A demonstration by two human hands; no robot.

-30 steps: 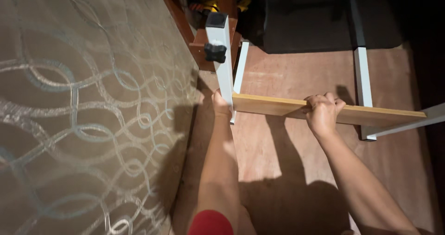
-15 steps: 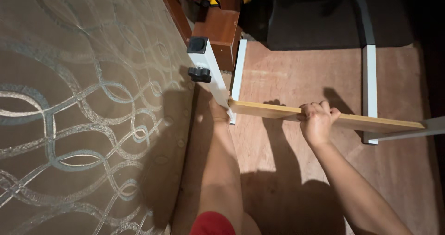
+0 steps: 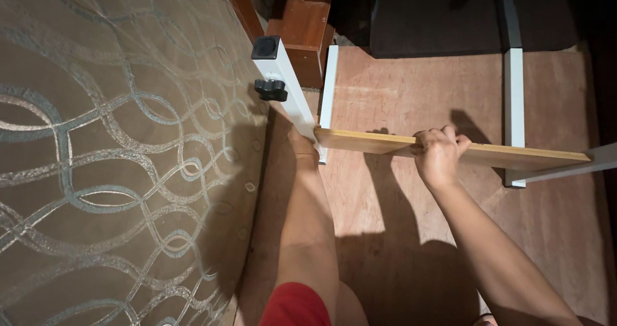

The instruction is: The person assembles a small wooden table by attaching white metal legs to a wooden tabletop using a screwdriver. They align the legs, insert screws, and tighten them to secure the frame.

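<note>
A small table lies tipped on the floor, its light wooden top (image 3: 501, 153) seen edge-on. My right hand (image 3: 437, 152) is shut over the near edge of that top, about mid-length. My left hand (image 3: 301, 143) reaches under the top's left end, against the white metal leg (image 3: 286, 85); its fingers are mostly hidden behind the leg and top. The leg carries a black knob (image 3: 270, 89) and a black end cap (image 3: 265, 47). Two white foot rails (image 3: 328, 81) (image 3: 514, 107) lie flat on the floor beyond.
A brown patterned carpet (image 3: 116, 152) covers the left half of the view. Reddish wood flooring (image 3: 411, 94) runs under the table. A brown wooden block (image 3: 302, 33) and a dark mat (image 3: 443, 14) sit at the far side. Red clothing (image 3: 292, 307) shows at the bottom.
The view has shifted, so the table sits slightly lower and the upright leg shows more fully with its cap and knob. Both hands keep their places on the table.
</note>
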